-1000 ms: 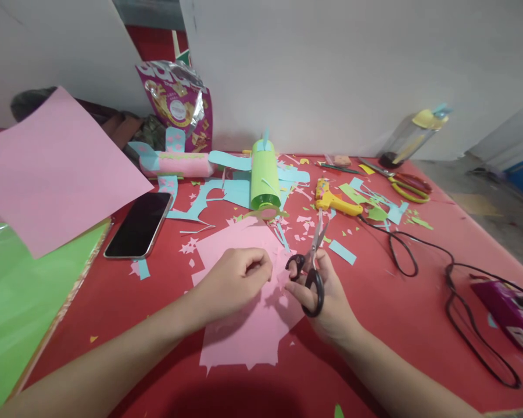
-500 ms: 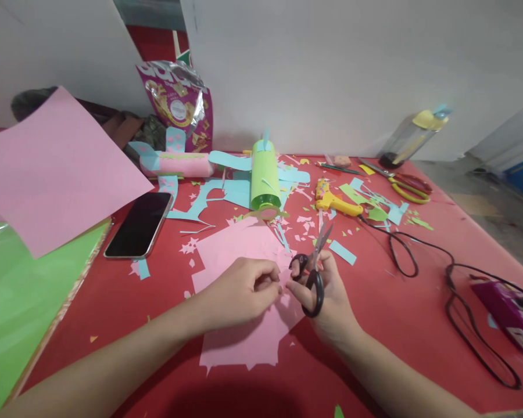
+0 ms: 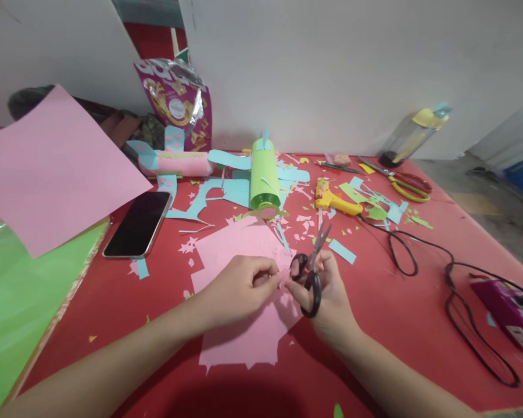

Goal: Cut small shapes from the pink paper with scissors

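My left hand (image 3: 248, 285) is closed in a pinch on a small pink paper piece (image 3: 283, 277). Black-handled scissors (image 3: 314, 273) hang from the fingers of my right hand (image 3: 329, 296), their blades slightly apart and pointing up and away. The thumb and fingertips of that hand are close to the same pink piece; whether they touch it I cannot tell. Beneath both hands lies a pink paper sheet (image 3: 239, 348) with ragged cut edges. Just beyond stands a green paper tube (image 3: 265, 168) with blue wings.
A pink paper rocket (image 3: 183, 164), a phone (image 3: 137, 225) and a large pink sheet (image 3: 61, 174) are on the left. A yellow glue gun (image 3: 337, 202), its looping cable, paper scraps, other scissors (image 3: 401, 180) and a purple power strip (image 3: 512, 316) lie on the right.
The small pink piece now shows more clearly between my fingertips. My hands and the scissors have barely shifted.
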A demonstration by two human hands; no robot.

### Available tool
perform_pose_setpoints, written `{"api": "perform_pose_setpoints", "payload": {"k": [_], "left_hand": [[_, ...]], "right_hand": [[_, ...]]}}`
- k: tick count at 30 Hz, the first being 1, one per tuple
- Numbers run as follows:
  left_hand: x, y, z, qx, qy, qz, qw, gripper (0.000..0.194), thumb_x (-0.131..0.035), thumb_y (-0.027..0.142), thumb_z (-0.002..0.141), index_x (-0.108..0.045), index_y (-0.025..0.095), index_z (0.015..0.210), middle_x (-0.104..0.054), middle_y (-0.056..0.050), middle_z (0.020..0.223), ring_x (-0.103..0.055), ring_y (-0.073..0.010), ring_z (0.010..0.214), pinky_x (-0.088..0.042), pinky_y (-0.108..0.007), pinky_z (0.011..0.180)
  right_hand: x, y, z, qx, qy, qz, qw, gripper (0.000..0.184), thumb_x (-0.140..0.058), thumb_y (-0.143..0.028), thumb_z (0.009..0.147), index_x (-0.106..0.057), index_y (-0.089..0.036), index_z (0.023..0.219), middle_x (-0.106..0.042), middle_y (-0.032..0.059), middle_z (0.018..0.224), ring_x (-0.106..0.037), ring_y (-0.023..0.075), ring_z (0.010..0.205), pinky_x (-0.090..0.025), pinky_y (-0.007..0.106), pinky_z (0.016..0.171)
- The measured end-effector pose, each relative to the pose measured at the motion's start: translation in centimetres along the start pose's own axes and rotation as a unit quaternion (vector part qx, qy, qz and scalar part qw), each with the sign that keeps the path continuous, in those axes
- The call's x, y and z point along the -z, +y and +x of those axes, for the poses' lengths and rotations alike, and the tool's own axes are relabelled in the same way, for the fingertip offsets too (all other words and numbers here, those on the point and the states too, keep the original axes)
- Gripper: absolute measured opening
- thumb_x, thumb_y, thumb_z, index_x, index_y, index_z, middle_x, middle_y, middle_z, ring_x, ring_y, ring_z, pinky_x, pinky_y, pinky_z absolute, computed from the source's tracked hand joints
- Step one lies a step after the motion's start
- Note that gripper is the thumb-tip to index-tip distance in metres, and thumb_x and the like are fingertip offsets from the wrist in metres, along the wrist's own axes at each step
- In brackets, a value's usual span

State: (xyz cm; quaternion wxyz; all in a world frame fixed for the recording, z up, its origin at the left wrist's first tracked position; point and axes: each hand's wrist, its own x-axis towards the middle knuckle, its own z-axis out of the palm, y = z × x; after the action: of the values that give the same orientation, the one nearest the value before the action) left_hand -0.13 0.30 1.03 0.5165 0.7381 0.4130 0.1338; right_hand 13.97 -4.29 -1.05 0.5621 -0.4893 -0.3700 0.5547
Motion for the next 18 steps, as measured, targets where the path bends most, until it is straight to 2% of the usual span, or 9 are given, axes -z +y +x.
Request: {"api": "perform_pose_setpoints", "payload": {"k": [3,8,12,18], "left_hand": [[0.08,-0.05,0.00,-0.004,-0.005,0.006,1.000,0.020,-0.038,0.023,0.076,-0.049,0.015,0.062,-0.036,0.004,0.054,-0.030,-0.0079,0.050,-0.023,-0.019,0.045],[0.00,-0.19,-0.05,-0.021,-0.008,0.036,0.999,0.022,-0.039,0.024,0.076,-0.044,0.015,0.056,-0.027,0.005,0.052,-0.023,-0.0077,0.048,-0.019,-0.021,0.043],[-0.09,-0.23,-0.12,-0.029,-0.013,0.035,0.999,0.025,-0.037,0.026,0.078,-0.049,0.015,0.060,-0.028,0.005,0.052,-0.024,-0.0079,0.047,-0.020,-0.021,0.043],[0.09,-0.23,-0.07,0.002,-0.027,0.024,0.999,0.024,-0.039,0.031,0.077,-0.054,0.015,0.066,-0.028,0.006,0.050,-0.025,-0.0070,0.046,-0.020,-0.019,0.042]], "right_hand": [[0.08,0.03,0.00,-0.009,0.003,0.002,1.000,0.034,-0.062,-0.012,0.063,-0.032,-0.024,0.074,-0.045,-0.0064,0.070,-0.045,0.0063,0.054,-0.035,0.018,0.045],[0.11,-0.01,0.09,-0.021,0.000,0.017,1.000,0.035,-0.063,-0.011,0.062,-0.033,-0.024,0.074,-0.045,-0.0073,0.070,-0.044,0.0050,0.052,-0.035,0.017,0.044],[0.04,-0.04,0.12,-0.023,-0.001,0.014,1.000,0.035,-0.063,-0.011,0.062,-0.032,-0.024,0.073,-0.046,-0.0077,0.069,-0.042,0.0038,0.047,-0.033,0.016,0.040],[0.30,0.29,0.07,-0.008,0.014,0.012,1.000,0.034,-0.063,-0.009,0.061,-0.034,-0.024,0.073,-0.046,-0.0075,0.069,-0.045,0.0047,0.052,-0.037,0.016,0.045]]}}
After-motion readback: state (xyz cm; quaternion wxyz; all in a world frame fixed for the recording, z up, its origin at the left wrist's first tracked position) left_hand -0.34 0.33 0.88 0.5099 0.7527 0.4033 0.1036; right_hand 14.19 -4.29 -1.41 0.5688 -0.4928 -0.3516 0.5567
